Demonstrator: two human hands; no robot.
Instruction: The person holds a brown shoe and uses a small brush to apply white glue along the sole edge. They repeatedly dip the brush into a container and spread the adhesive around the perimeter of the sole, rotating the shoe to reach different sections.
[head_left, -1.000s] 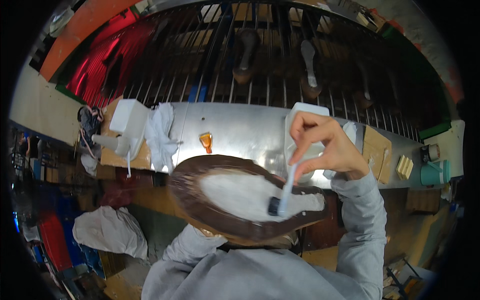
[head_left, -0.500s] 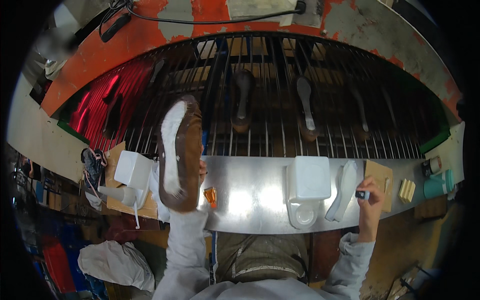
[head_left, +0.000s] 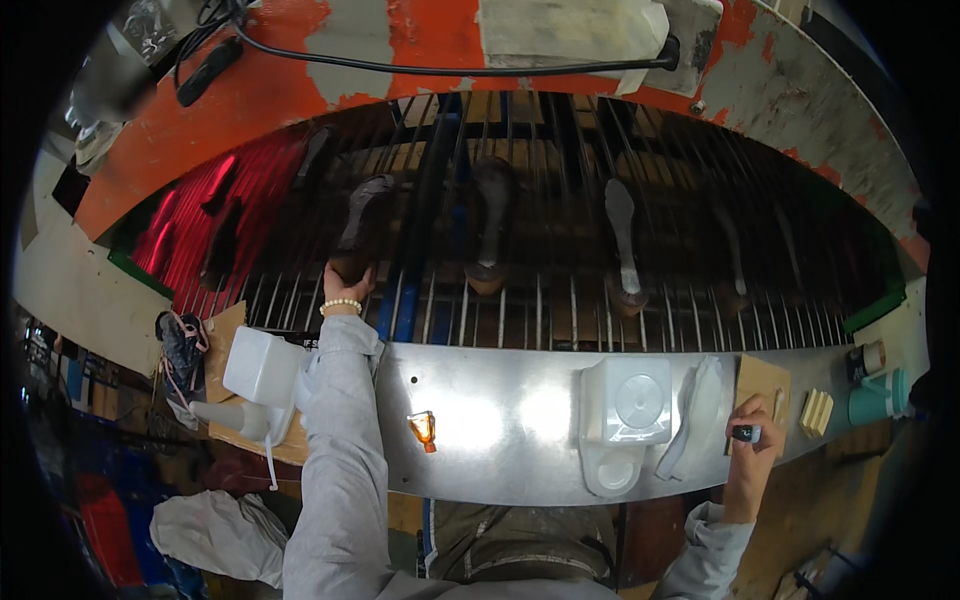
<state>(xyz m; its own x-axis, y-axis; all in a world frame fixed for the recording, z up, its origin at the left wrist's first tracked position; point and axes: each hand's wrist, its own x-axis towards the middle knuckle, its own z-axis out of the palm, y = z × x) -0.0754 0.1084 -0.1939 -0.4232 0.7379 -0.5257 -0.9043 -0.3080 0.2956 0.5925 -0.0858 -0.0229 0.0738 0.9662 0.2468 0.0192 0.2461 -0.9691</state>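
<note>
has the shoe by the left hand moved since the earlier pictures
Yes: the shoe has moved forward, past the far edge of the bench, over the rack.

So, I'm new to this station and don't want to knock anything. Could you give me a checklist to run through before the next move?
1. Left hand at the near end of the upturned shoe: ok.
2. Shoe fully supported by the bar rack: cannot tell, too dark there.
3. Pale coating on its sole dry: cannot tell.
4. Right hand free: not ok, it holds the dark-tipped brush.
5. White container on the metal worktop, clear of both hands: ok.
6. Small amber item clear of both hands: ok.
</note>
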